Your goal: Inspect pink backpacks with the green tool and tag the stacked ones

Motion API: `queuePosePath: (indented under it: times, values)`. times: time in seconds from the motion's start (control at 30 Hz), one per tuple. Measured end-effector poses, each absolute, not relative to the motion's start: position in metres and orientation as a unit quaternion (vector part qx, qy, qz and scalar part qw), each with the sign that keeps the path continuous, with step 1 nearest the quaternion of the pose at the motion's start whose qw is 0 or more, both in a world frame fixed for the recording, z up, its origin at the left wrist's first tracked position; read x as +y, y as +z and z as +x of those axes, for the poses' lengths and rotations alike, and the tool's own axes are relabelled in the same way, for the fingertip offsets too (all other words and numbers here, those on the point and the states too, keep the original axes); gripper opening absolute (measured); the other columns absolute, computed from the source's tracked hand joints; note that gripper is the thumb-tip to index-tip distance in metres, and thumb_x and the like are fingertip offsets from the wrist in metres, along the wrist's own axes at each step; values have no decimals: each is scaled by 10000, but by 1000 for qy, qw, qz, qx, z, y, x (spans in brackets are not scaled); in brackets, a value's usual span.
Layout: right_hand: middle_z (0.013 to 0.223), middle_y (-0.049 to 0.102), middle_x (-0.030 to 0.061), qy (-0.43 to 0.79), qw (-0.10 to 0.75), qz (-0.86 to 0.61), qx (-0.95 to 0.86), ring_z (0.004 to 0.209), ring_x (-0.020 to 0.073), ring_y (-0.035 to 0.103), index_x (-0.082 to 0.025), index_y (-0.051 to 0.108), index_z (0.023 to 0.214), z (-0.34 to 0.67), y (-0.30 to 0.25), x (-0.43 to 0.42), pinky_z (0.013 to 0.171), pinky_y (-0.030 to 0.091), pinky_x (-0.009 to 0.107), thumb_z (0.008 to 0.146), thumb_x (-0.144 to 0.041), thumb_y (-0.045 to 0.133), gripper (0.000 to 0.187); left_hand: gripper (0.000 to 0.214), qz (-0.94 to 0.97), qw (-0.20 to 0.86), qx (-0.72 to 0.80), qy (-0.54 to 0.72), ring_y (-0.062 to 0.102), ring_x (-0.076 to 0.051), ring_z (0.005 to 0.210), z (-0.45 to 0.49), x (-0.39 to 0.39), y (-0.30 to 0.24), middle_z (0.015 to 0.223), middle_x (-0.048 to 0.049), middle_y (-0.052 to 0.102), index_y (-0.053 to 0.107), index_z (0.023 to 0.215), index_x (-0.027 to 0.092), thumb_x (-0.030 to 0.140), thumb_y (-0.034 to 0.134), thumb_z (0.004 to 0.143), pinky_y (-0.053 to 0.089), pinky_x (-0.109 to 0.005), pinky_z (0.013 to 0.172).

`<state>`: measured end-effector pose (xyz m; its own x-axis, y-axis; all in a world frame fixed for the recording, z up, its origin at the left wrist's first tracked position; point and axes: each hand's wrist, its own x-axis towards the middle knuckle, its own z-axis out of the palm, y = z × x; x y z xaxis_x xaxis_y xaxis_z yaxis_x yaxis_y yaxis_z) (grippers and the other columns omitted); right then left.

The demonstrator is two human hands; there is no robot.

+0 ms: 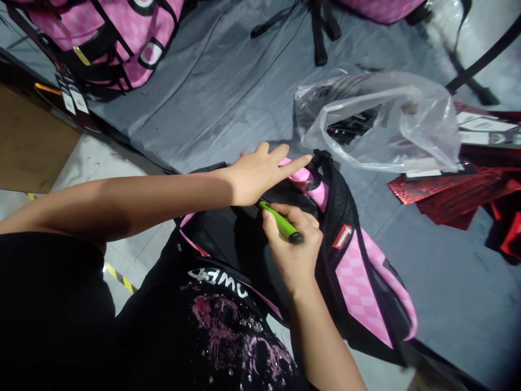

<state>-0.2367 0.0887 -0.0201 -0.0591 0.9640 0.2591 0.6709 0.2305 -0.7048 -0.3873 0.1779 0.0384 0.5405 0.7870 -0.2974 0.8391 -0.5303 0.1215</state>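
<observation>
A black and pink checkered backpack [362,277] lies in front of me, partly on the table and against my body. My left hand [264,174] rests across its upper part near the pink handle [301,176], fingers spread. Close below it, my right hand [297,239] is closed around a slim green tool with a black end [280,221]. The tool's far tip is hidden by my left hand and the dark fabric, so its exact kind does not show. A small red label [342,237] sits on the black shoulder strap.
A clear plastic bag [378,119] with small dark items lies beyond the backpack. Shiny red packets [456,195] are heaped at the right. Another pink backpack [109,43] with hanging tags stands at upper left; a cardboard box [32,141] is below it. Grey sheeting [211,98] covers the table.
</observation>
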Motion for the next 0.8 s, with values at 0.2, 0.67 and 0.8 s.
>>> queuePosePath:
  times: [0.2, 0.67, 0.8]
  values:
    - [821, 735, 18, 284, 355, -568, -686, 796, 210, 665, -227, 697, 871, -238, -10, 93, 855, 482, 403, 847, -353, 652, 136, 916, 874, 119, 462, -90, 420, -324, 1177, -390, 178, 39, 1529, -164, 245, 45, 1559, 265, 87, 530, 803, 482, -397, 863]
    - [765, 703, 90, -10, 150, -628, -763, 711, 239, 669, -177, 668, 774, -155, -23, 325, 670, 515, 367, 720, -38, 580, 173, 950, 877, 117, 465, -26, 457, -279, 1131, -394, 176, 32, 1518, -133, 319, 95, 1554, 258, 16, 478, 719, 512, -367, 839]
    - [854, 676, 36, -32, 224, -582, -781, 764, 158, 646, -146, 647, 880, -163, -40, 374, 721, 544, 335, 896, -274, 633, 129, 1012, 876, 122, 466, -20, 456, -295, 1189, -396, 178, 30, 1538, -117, 315, 59, 1553, 281, 11, 496, 681, 523, -397, 879]
